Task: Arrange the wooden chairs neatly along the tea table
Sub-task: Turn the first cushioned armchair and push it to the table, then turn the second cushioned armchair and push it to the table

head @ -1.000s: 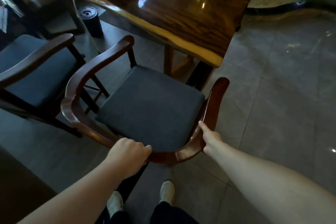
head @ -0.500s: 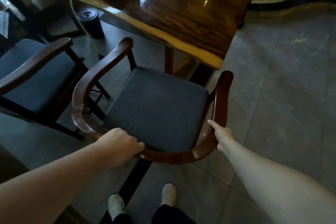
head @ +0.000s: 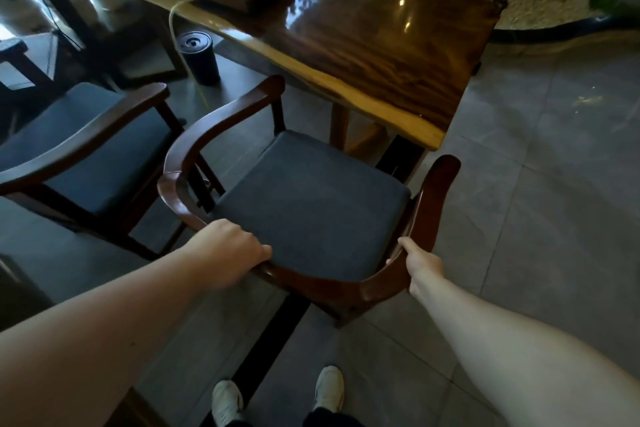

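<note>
Two wooden chairs stand beside one table point(head: 381, 55). Left hand point(head: 230, 250) and right hand point(head: 420, 265) hold a closed grip on the near chair point(head: 311, 204), now nearer the second chair point(head: 86, 146).

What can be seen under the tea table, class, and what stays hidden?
Under the tea table show a black cylinder standing on the floor, a pale cord hanging from the edge, and a wooden leg. The tabletop covers everything farther back.
</note>
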